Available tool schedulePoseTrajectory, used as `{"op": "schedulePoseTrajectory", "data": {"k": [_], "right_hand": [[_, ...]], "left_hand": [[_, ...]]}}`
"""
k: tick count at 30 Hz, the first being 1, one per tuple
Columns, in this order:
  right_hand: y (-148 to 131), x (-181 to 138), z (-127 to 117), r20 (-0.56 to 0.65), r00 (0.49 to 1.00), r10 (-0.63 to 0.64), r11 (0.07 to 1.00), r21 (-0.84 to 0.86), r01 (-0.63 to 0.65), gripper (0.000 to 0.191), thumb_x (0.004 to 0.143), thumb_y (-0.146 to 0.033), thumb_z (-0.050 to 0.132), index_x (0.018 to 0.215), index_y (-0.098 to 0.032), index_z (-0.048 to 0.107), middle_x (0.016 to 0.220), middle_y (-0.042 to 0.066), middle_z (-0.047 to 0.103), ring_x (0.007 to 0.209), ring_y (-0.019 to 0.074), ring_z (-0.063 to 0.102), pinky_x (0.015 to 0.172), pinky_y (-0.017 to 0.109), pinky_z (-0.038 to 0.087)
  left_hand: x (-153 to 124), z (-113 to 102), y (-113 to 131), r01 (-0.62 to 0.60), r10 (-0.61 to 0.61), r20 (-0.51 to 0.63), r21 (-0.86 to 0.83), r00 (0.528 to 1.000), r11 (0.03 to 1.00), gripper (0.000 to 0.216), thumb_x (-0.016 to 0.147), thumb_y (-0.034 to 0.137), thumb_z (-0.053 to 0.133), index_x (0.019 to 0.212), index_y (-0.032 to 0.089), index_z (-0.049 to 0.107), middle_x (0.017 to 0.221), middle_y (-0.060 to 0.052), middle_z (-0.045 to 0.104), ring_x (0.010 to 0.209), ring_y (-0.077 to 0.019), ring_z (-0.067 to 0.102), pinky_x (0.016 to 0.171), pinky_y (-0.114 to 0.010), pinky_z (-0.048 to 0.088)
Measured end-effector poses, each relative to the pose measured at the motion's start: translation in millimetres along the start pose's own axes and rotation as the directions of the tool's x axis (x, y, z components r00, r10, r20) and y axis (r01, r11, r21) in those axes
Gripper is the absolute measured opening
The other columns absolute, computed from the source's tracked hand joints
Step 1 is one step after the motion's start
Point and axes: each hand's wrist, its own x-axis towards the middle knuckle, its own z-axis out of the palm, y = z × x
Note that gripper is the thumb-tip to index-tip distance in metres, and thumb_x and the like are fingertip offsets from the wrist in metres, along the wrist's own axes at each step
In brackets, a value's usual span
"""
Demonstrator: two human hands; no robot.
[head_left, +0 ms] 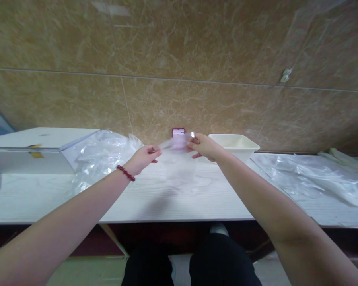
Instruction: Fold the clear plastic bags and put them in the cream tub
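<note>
A clear plastic bag point(180, 165) hangs stretched between my two hands above the white table, its lower part blurred. My left hand point(143, 158), with a dark red bead bracelet at the wrist, pinches the bag's left upper edge between thumb and fingers. At the other end, my right hand point(204, 147) is closed on the right upper edge. Something small and shiny shows at the right fingertips; I cannot tell what it is. Behind the bag, a phone point(179, 131) with a lit screen leans by the wall, partly covered by the film.
Left of my hands lies a pile of clear plastic bags point(103, 157) against a white box point(44, 139). A cream plastic bin point(238, 143) stands behind my right forearm. More clear plastic point(313, 174) covers the right side of the table point(122, 208). A marbled wall point(155, 103) rises behind.
</note>
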Motion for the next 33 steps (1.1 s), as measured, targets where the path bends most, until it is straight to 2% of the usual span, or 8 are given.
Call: {"op": "schedulePoseTrajectory", "data": {"k": [3,5,8,13,19,24,27,33], "right_hand": [[10.5,3.5,5.6,-0.009,0.997,0.073,0.991,0.11,-0.071,0.004,0.078,-0.018,0.044,0.08,-0.017,0.041,0.09,0.007,0.056,0.075,0.012,0.056,0.05,0.024,0.051],[16.8,6.5,9.4,-0.031,0.998,0.053,0.993,0.108,-0.049,0.005,0.079,-0.019,0.043,0.082,-0.017,0.041,0.094,0.007,0.054,0.077,0.0113,0.055,0.054,0.025,0.052],[20.7,10.4,12.2,-0.07,0.998,0.006,0.997,0.083,-0.001,0.006,0.08,-0.019,0.04,0.086,-0.017,0.041,0.092,0.006,0.055,0.079,0.0105,0.055,0.059,0.025,0.051],[13.9,9.6,9.6,-0.061,0.998,-0.035,0.99,0.134,0.043,0.01,0.082,-0.02,0.037,0.091,-0.018,0.04,0.094,0.007,0.055,0.082,0.0106,0.056,0.061,0.023,0.049],[8.5,2.9,5.4,-0.007,0.996,-0.091,0.977,0.192,0.091,0.006,0.082,-0.021,0.036,0.087,-0.02,0.039,0.087,0.003,0.055,0.08,0.0099,0.056,0.063,0.024,0.048],[8.5,2.2,0.5,-0.028,0.999,-0.047,0.98,0.192,0.051,0.003,0.078,-0.019,0.043,0.08,-0.019,0.041,0.085,0.003,0.055,0.078,0.0103,0.055,0.06,0.024,0.05],[11.5,7.1,-4.5,-0.045,0.999,-0.022,0.979,0.202,0.031,0.006,0.074,-0.015,0.047,0.077,-0.017,0.042,0.08,0.002,0.054,0.072,0.0092,0.053,0.058,0.024,0.05],[23.1,25.6,-13.8,-0.05,0.999,-0.011,0.957,0.29,0.025,0.007,0.071,-0.014,0.051,0.072,-0.016,0.044,0.072,-0.001,0.05,0.065,0.0063,0.052,0.063,0.024,0.049]], "left_hand": [[2.0,6.7,5.8,-0.016,0.0,-0.06,-0.265,0.998,0.964,0.018,0.061,0.026,0.061,0.067,0.014,0.049,0.076,0.001,0.048,0.076,-0.0091,0.048,0.073,-0.029,0.046],[3.8,9.1,7.4,-0.04,0.01,-0.09,-0.333,0.996,0.942,0.015,0.063,0.023,0.059,0.068,0.013,0.048,0.078,0.001,0.049,0.078,-0.0082,0.049,0.078,-0.03,0.044],[6.5,8.9,5.1,-0.081,0.049,-0.13,-0.253,0.99,0.964,0.015,0.066,0.024,0.057,0.071,0.014,0.047,0.079,0.0,0.049,0.078,-0.0086,0.05,0.077,-0.03,0.046],[9.5,7.0,-3.0,-0.103,0.102,-0.12,0.004,0.988,0.995,0.027,0.061,0.032,0.06,0.076,0.015,0.046,0.077,0.0,0.049,0.07,-0.0107,0.05,0.057,-0.027,0.05],[14.1,8.4,-15.8,-0.108,0.122,-0.051,0.222,0.991,0.969,0.027,0.06,0.031,0.059,0.077,0.015,0.047,0.069,0.0,0.052,0.06,-0.0108,0.051,0.046,-0.022,0.043],[16.1,6.2,-21.7,-0.083,0.051,0.138,0.232,0.989,0.969,0.031,0.057,0.027,0.06,0.084,0.016,0.05,0.077,-0.003,0.058,0.068,-0.0148,0.055,0.045,-0.022,0.041],[14.4,6.5,-14.3,0.003,-0.046,0.171,0.243,0.984,0.97,0.034,0.055,0.028,0.062,0.087,0.017,0.052,0.087,-0.006,0.058,0.077,-0.0181,0.055,0.043,-0.02,0.039],[21.8,15.6,7.6,0.186,-0.173,0.164,-0.069,0.971,0.98,0.027,0.061,0.031,0.062,0.08,0.017,0.051,0.089,-0.003,0.054,0.087,-0.0156,0.052,0.059,-0.023,0.045]]}}
